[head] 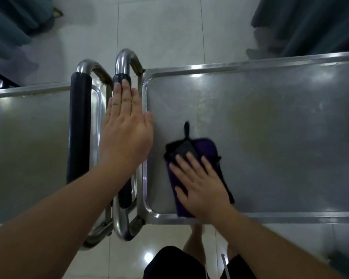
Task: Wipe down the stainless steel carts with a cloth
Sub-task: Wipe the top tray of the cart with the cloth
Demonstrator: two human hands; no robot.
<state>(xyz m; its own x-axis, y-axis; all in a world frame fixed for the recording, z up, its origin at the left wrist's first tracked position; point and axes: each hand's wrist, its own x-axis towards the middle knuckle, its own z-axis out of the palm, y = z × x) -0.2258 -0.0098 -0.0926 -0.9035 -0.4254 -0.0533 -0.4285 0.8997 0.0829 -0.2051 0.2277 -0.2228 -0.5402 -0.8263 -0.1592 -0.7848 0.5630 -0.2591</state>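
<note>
Right hand (201, 184) flat, fingers spread, pressing purple cloth (191, 156) on right cart top (270, 125), near-left corner. Left hand (125, 125) flat, fingers straight, resting on handle (122, 79), gripping nothing. Smears visible on far area: wiping judged partial. Left cart (28, 127): cloth absent, wiped or not cannot tell.

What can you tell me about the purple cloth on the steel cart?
The dark purple cloth with black edging is folded into a rough rectangle and lies flat on the right stainless steel cart's top, near its front left corner. A thin black tab sticks out from its far edge. The right hand presses on it with spread, straight fingers.
</note>
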